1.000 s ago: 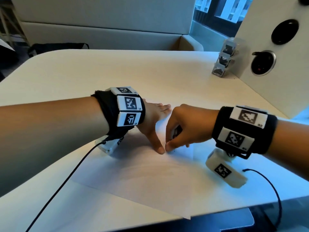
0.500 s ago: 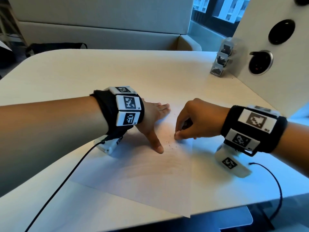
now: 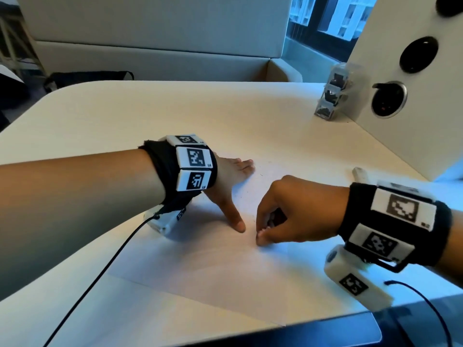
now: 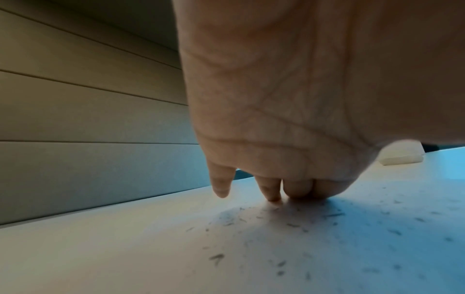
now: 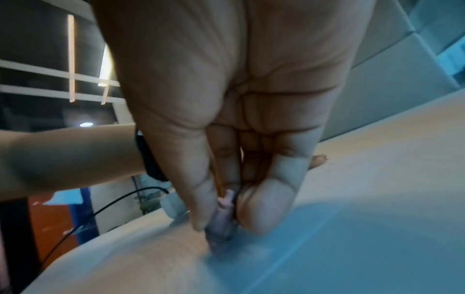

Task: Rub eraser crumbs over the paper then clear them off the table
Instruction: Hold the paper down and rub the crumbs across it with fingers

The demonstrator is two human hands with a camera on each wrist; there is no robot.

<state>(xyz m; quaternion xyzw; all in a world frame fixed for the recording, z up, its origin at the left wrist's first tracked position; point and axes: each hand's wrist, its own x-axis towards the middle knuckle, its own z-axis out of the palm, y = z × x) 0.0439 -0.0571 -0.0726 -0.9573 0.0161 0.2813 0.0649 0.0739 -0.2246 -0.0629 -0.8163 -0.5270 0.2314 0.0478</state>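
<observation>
A white paper sheet (image 3: 200, 271) lies on the pale table (image 3: 150, 116). My left hand (image 3: 233, 194) presses flat on the sheet, fingers straight and thumb spread toward me. In the left wrist view its fingertips (image 4: 297, 189) touch the paper among several dark eraser crumbs (image 4: 289, 224). My right hand (image 3: 261, 235) sits just right of the left thumb. Thumb and fingers pinch a small pale eraser (image 5: 221, 222), whose tip is pressed onto the paper (image 5: 327, 248). The head view hides the eraser inside the curled fingers.
A small white block (image 3: 359, 172) lies on the table beyond my right wrist. A stack of clear boxes (image 3: 330, 96) stands at the back right beside a white panel with round black holes (image 3: 406, 101). The table's near edge (image 3: 325, 319) is close to the paper.
The right hand slid away from me and to the right with the eraser, then came back toward me beside the left thumb. The left hand stayed flat on the paper.
</observation>
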